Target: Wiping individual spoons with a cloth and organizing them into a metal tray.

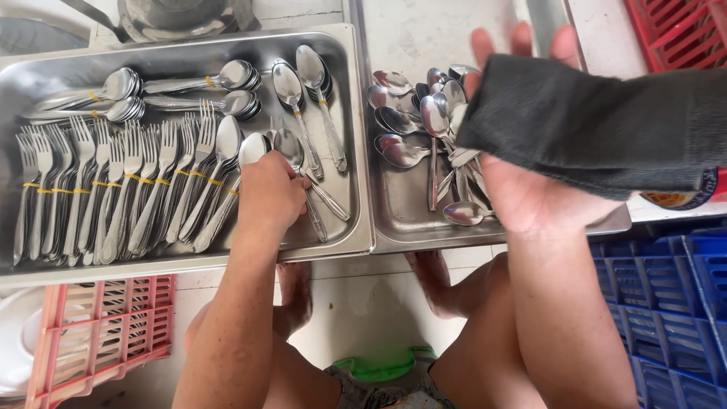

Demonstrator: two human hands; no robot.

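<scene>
The left hand (269, 193) is down in the left steel tray (344, 45), fingers curled shut around the handles of a bundle of spoons (291, 151) — the bowls stick out past the knuckles toward the far wall of the tray. These spoons look like thin polished steel: stiff, light one by one but with some weight as a bunch, and slick against each other, so a loose bunch would likely fan out and slide. Gripping the handles near the middle, where they lie stacked and parallel, seems the surest hold; the rounded bowls give little to pinch. Around the hand lie banded sets of forks (98, 189) in a row with yellow bands, and more banded spoon bundles (201, 79) along the far side.

The left forearm comes in from below, wrist bent down, palm toward the tray floor.

The right hand (530, 189) is held palm up and open over the right steel tray (401, 220), with a dark grey cloth (598, 125) draped across its fingers — it grasps nothing firmly that I can see. Just under and beside it lies a loose heap of unbundled spoons (424, 121), bowls pointing every way.

Both trays sit side by side on the pale floor, between a pink crate (98, 333) and a blue crate (666, 303).
</scene>
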